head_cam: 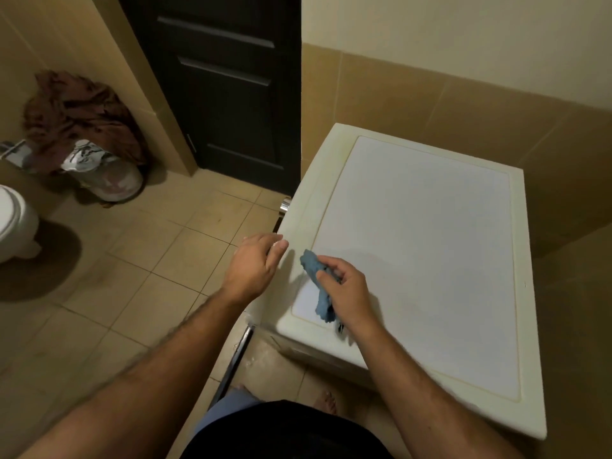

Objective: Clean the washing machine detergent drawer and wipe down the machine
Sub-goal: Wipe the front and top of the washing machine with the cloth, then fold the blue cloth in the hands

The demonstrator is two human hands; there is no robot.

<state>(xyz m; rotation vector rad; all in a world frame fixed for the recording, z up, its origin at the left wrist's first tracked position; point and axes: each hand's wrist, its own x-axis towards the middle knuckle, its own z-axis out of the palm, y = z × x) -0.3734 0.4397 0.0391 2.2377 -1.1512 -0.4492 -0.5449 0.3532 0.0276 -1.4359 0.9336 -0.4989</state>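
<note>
While the washing machine (424, 246) fills the right half of my view, its pale top panel runs lengthwise from the near right corner away toward the tiled wall (480, 104), and nearly all of that panel lies to the right of and beyond the blue cloth (316, 279). The cloth sits at the panel's near-left corner, bunched into a strip that hangs down from the right hand (344, 286), its lower end at or just above the lid; I cannot tell whether it is touching. The right hand grips it with fingers curled round the wad, knuckles turned left. So I judge the coming wipe has to sweep rightward and away from me, along the long axis of the top, and the right hand is plainly the one placed for it.

The left hand (256, 265) is just left of the cloth, at the machine's left edge, fingers loosely extended and holding nothing; whether the fingertips rest on the cream rim I cannot say, as they are blurred. The detergent drawer is not visible from here; the front of the machine falls below the near edge, out of sight.

Farther out, a dark door (225, 87) stands beyond the left edge, a bin draped with brown cloth (82, 127) sits far left, and part of a toilet (15, 220) shows at the left border.
</note>
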